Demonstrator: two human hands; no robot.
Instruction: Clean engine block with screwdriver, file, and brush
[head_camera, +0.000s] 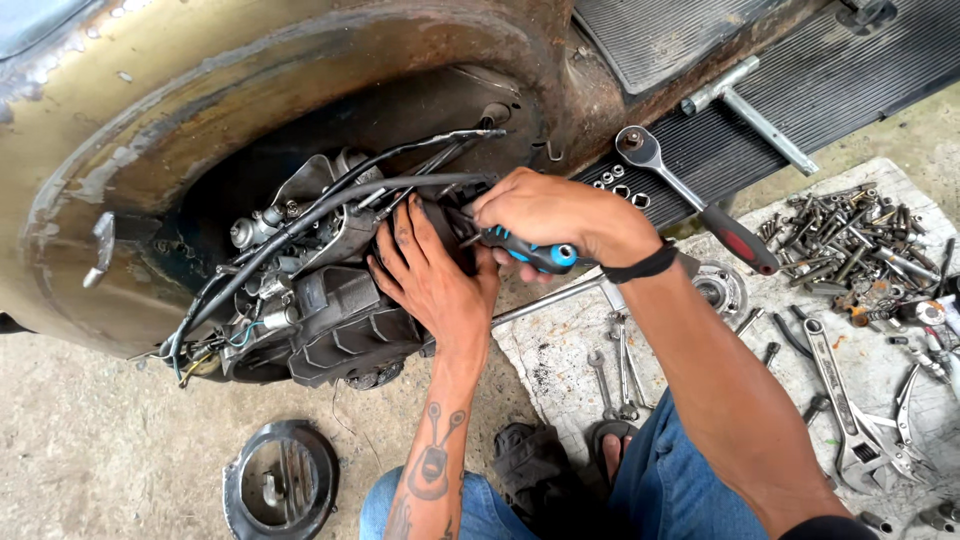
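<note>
Outdoors, I see bare concrete ground (90, 460), dusty and stained. Far left, a round black cover (282, 482) lies flat. Above it, the scooter's rusty side panel (200, 90) arches over the exposed engine (330, 310) with its black cables. My left hand (430, 275) presses flat on the engine casing, fingers spread. My right hand (545, 212) is clenched round a blue-and-black screwdriver (530, 252), tip apparently at the engine (hidden by fingers). Right of that: a ratchet wrench (690, 200) on the ribbed footboard (780, 90), then a grey cloth (880, 370) strewn with bolts (850, 235), spanners, an adjustable wrench (840, 400).
</note>
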